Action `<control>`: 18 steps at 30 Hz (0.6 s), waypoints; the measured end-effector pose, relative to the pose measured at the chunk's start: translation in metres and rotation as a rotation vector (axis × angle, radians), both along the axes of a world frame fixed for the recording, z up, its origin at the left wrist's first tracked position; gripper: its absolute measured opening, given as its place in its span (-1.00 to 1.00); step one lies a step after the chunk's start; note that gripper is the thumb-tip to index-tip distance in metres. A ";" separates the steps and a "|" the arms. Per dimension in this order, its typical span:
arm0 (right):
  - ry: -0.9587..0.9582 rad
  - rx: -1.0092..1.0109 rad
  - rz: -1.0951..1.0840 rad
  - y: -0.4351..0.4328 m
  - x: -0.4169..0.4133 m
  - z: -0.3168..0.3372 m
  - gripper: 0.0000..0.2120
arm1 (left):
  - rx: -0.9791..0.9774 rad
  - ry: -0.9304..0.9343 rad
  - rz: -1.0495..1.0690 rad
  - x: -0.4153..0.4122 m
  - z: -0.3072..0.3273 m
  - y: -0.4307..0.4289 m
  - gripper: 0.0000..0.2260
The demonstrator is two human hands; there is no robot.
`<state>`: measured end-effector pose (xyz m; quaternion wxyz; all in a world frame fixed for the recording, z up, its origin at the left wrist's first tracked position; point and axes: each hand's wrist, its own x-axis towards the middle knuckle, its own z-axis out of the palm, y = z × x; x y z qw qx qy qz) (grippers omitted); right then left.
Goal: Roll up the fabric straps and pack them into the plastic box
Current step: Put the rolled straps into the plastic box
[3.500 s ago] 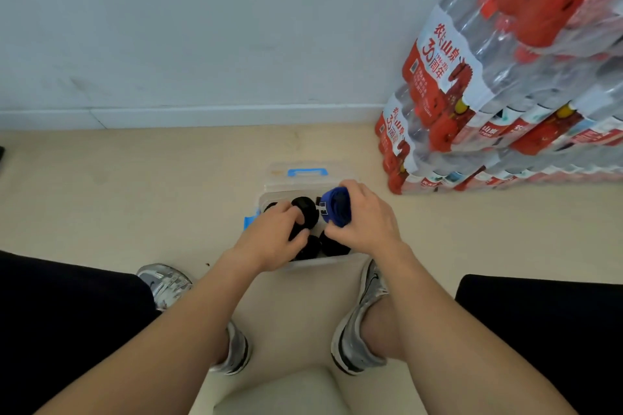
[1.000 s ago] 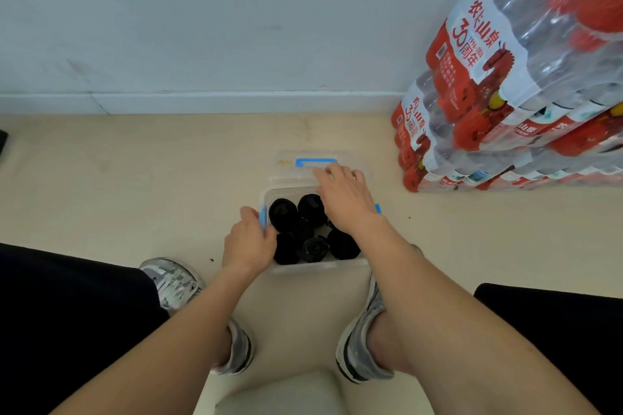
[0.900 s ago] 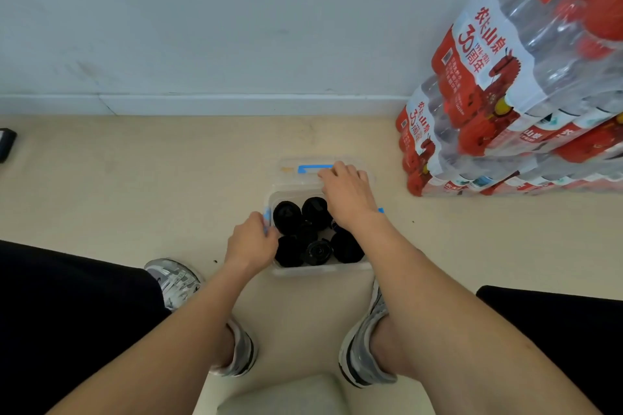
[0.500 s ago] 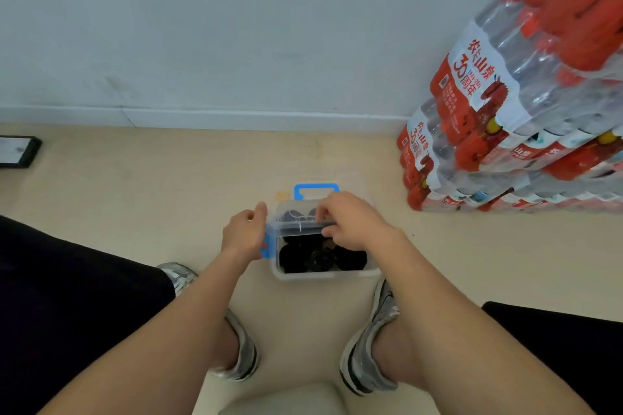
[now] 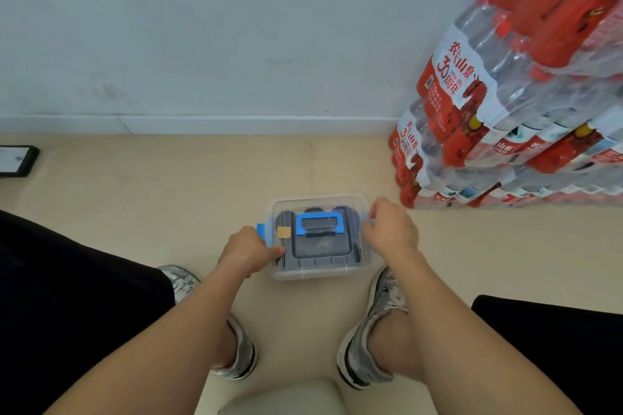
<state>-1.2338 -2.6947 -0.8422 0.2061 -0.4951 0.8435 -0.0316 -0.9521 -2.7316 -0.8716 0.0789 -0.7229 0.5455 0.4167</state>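
The plastic box (image 5: 320,272) sits on the beige floor (image 5: 168,199) at lower centre, its clear lid (image 5: 357,246) on and the dark rolled straps (image 5: 349,214) dimly visible beneath the blue handle (image 5: 319,224). The left hand (image 5: 247,251) curls round the blue clip (image 5: 261,232) and the right hand (image 5: 391,232) curls over the box's right rim, probably to latch the lid down. A pale wall (image 5: 236,27) runs behind, with shrink-wrapped water bottles (image 5: 505,111) stacked at right and a dark device (image 5: 17,160) at far left.
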 end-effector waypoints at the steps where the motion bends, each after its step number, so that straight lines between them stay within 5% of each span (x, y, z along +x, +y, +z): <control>1: -0.039 -0.016 -0.094 0.002 -0.009 -0.006 -0.72 | -0.004 -0.009 -0.005 0.000 0.000 0.000 -0.56; 3: -0.209 0.024 -0.262 0.004 -0.022 -0.017 -0.47 | -0.015 0.005 0.033 0.000 -0.003 0.000 -0.55; 5: -0.439 0.128 -0.389 0.005 -0.029 -0.027 -0.29 | 0.002 0.027 0.107 -0.002 -0.003 0.000 -0.32; 6: -0.571 0.174 -0.438 0.005 -0.029 -0.030 -0.30 | 0.031 0.045 0.138 -0.003 -0.003 -0.001 -0.20; 8: -0.749 0.225 -0.432 0.007 -0.027 -0.034 -0.48 | 0.068 0.083 0.165 -0.003 -0.006 -0.002 -0.27; 11: -0.694 0.218 -0.311 0.007 -0.027 -0.038 -0.65 | 0.052 0.108 0.174 -0.002 -0.010 -0.008 -0.50; 18: -0.407 0.239 -0.184 -0.010 -0.035 -0.015 -0.75 | 0.053 -0.004 0.094 -0.012 0.001 -0.022 -0.60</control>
